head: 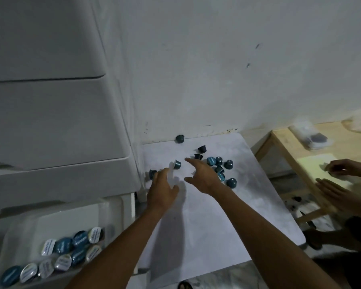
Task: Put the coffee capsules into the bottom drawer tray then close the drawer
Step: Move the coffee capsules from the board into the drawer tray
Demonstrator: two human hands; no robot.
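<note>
Both hands, left (162,189) and right (203,176), hovered over scattered capsules (219,170) on worktop (217,215), fingers spread, empty; drawer (40,224) open.

A wooden table (288,155) at the right bears a clear plastic packet (310,136), beside a white wall (217,69).

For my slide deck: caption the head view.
Both open hands, left and right, reach for loose capsules beside the open, part-filled drawer tray.
</note>
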